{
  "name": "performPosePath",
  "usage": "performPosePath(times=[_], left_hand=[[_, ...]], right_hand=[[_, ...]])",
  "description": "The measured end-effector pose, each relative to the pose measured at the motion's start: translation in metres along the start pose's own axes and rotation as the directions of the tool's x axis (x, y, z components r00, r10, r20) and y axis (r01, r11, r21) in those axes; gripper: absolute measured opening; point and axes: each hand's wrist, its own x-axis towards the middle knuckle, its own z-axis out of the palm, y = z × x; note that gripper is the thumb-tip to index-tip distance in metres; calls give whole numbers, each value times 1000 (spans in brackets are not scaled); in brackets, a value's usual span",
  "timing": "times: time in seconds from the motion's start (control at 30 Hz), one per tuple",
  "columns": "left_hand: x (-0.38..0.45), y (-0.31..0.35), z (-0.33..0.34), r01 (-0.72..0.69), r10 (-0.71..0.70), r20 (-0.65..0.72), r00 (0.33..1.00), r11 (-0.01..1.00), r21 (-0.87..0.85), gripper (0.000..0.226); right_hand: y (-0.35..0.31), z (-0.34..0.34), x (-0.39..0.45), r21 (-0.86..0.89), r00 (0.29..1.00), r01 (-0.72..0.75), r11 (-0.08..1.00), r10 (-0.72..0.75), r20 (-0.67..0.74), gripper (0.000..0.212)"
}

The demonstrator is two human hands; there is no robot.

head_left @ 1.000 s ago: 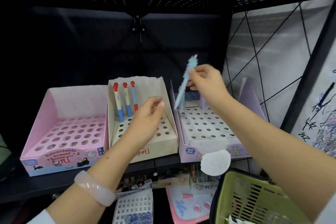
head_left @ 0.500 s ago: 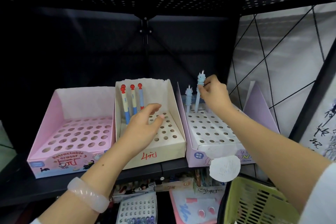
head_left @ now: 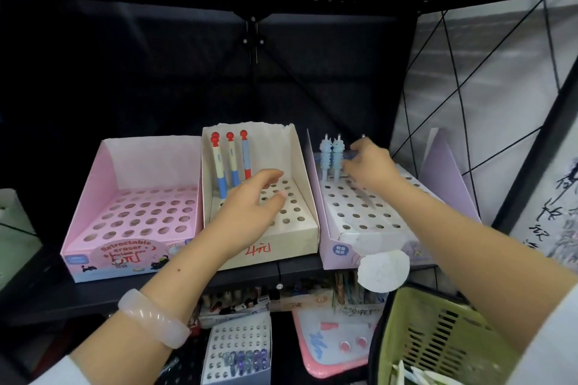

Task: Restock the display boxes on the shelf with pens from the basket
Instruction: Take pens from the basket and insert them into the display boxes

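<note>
Three display boxes are lined along the front edge of the black shelf (head_left: pixel 47 297): a pink box (head_left: pixel 93 216) toward the left end, a cream box (head_left: pixel 300 197) in the middle, and a lilac box (head_left: pixel 450 184) toward the right end, their side walls just beside one another. Most holes in all three are unfilled, and open room is left above them up to the perforated shelf overhead. Three red-capped pens (head_left: pixel 230 162) are stood in the back left of the cream box. Two pale blue pens (head_left: pixel 331 156) are stood upright in the back row of the lilac box, near its left wall; half a second earlier only one was fully seated there while the second was held by the right hand. The right hand (head_left: pixel 369 162) is now reached to the back row just right of those pens, fingers curled round a third pen (head_left: pixel 363 136), only the tip of which can be seen above the knuckles. The left hand (head_left: pixel 250 209) is hovered over the cream box, fingers relaxed and apart, nothing held, much as before. The green basket (head_left: pixel 438 337) is seen at the lower right, below the shelf edge, with pale items inside.
</note>
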Motion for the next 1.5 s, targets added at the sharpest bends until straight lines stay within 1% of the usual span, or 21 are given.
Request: performPosePath(times=[0.07,0.17,0.23,0.3,0.37,0.47,0.53,0.57,0.6,0.63,0.73,0.8,0.87,0.93,1.0,1.07,1.17,1.27,1.33,1.4,1.5], left_hand=[[-8,11,6,-27,27,-1,1000,999,-39,34],[-32,29,24,-103,101,-20,995,984,-143,24],[-54,38,41,-158,156,-25,987,969,-191,22],[-76,41,63,-172,183,22,983,954,-247,21],[-94,37,90,-143,185,119,976,945,-293,21],[-108,24,131,-119,177,288,941,971,-209,25],[-111,14,155,-121,143,383,913,989,-81,29],[-113,9,167,-127,123,419,900,992,-20,30],[-114,4,177,-140,112,450,886,990,30,32],[-115,1,188,-167,117,477,871,984,65,32],[-119,-4,209,-265,165,546,822,958,110,31],[-121,-8,217,-307,182,570,801,942,131,30],[-123,-11,222,-335,185,577,796,928,164,30],[-124,-14,226,-364,200,560,804,910,198,31],[-124,-14,227,-369,209,542,814,907,205,30],[-124,-14,228,-361,207,530,822,910,205,29],[-124,-13,228,-362,211,522,826,909,205,27],[-125,-14,229,-369,218,516,829,905,211,27],[-125,-14,229,-365,216,511,832,907,212,27],[-125,-14,229,-364,217,509,833,908,209,27],[-125,-14,229,-367,221,505,834,906,210,26]], right_hand=[[-6,-19,-16,107,999,43,993,-45,12,31],[-12,-46,-57,257,977,132,957,-170,131,13],[-6,-61,-90,341,944,158,927,-243,224,10],[10,-70,-122,396,908,141,907,-278,313,11],[38,-69,-149,423,883,79,903,-260,390,12],[95,-45,-178,290,858,-5,957,-146,493,10],[141,-20,-190,54,835,25,998,-51,549,9],[164,-7,-195,-83,816,59,995,-1,578,13],[186,6,-201,-186,781,82,979,53,623,19],[206,19,-208,-248,724,78,966,116,680,23],[243,53,-232,-354,467,58,933,288,836,37],[258,71,-247,-376,309,74,924,337,889,57],[264,83,-259,-360,218,27,933,346,913,79],[266,89,-264,-319,176,-57,946,324,929,95],[266,92,-265,-281,162,-71,957,289,944,101],[263,96,-264,-281,157,-14,960,280,947,102],[253,103,-259,-327,159,146,934,304,939,95],[240,105,-263,-330,162,356,874,291,943,75],[234,104,-273,-315,176,481,818,262,949,64],[232,103,-285,-314,201,539,782,242,949,66],[232,104,-294,-333,270,608,721,206,940,64]])
